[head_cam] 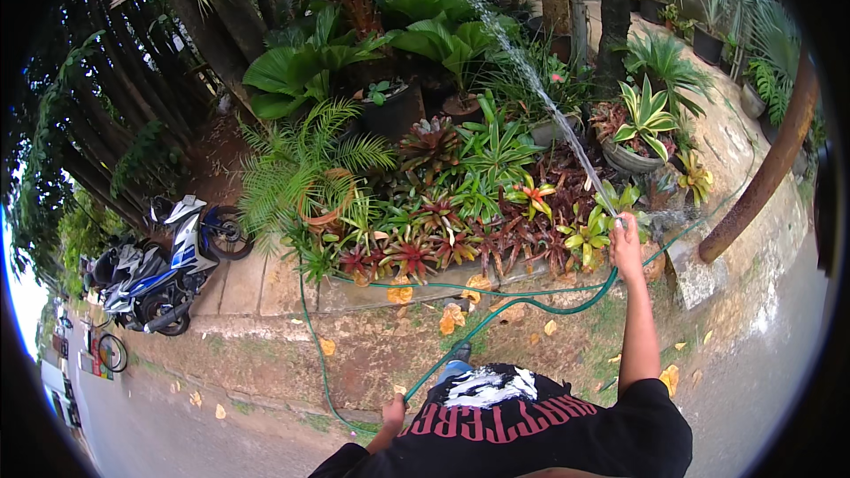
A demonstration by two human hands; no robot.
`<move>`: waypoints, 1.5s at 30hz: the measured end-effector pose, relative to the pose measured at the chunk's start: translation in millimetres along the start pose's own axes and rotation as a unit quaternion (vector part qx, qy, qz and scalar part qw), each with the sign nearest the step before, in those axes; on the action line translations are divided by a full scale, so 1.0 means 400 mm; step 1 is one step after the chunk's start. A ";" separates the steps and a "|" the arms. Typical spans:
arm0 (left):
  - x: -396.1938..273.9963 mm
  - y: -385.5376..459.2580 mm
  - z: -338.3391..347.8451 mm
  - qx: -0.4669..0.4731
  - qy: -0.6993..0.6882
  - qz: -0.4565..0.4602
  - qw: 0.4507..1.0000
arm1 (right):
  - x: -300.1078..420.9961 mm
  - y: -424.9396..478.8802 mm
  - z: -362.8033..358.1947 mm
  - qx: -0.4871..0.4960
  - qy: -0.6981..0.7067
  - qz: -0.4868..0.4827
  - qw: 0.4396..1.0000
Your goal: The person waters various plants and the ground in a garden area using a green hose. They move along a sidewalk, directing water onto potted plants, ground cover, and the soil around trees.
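My right hand (625,244) grips the end of a green garden hose (531,303), arm stretched out ahead of me. From the hose end a stream of water (561,119) shoots up and away over the plants. Lower down, my left hand (394,409) is closed around the same hose near my waist. Between the two hands the hose sags in a curve, and more of it trails along the bed's edge and the ground. Bromeliads with red and green leaves (415,255) fill the bed just beyond.
Parked motorcycles (172,265) stand at the left. A leaning rusty pole (764,179) rises at the right beside a concrete block (696,272). A potted variegated plant (644,123) and broad-leaved palms (431,40) stand farther back. Dry leaves (451,318) litter the ground.
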State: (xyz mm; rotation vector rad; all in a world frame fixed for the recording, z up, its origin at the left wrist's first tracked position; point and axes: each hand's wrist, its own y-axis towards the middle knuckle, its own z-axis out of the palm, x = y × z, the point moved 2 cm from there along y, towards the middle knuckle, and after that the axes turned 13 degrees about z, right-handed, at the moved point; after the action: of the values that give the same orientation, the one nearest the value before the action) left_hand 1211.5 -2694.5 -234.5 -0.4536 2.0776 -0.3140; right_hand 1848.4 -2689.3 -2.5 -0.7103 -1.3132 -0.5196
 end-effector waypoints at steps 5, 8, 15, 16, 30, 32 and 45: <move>-0.007 0.013 -0.010 0.006 -0.032 -0.002 0.999 | -0.007 0.029 -0.028 0.013 -0.020 -0.026 0.999; -0.094 -0.048 -0.030 -0.005 0.041 -0.024 0.999 | 0.054 -0.001 0.013 -0.014 0.009 -0.007 1.000; 0.062 0.041 0.016 0.047 0.055 0.019 0.997 | -0.042 0.045 -0.035 -0.033 -0.049 -0.026 0.998; 0.066 0.040 0.018 0.046 0.053 0.019 0.997 | -0.046 0.046 -0.036 -0.037 -0.059 -0.014 0.997; 0.015 0.029 0.034 0.067 0.063 0.047 0.995 | 0.091 0.008 0.002 -0.039 0.034 -0.050 0.997; -0.002 0.021 0.044 0.046 0.127 0.127 0.983 | 0.057 0.019 -0.006 -0.017 0.012 -0.037 0.999; 0.077 0.071 0.053 -0.040 0.006 -0.001 0.999 | 0.061 0.018 0.010 -0.031 0.044 -0.064 0.997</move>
State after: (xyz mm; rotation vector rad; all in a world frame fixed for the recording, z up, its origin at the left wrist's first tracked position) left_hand 1209.6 -2683.4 -280.0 -0.5030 2.1076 -0.2356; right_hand 1855.6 -2680.3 20.6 -0.6494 -1.2691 -0.6899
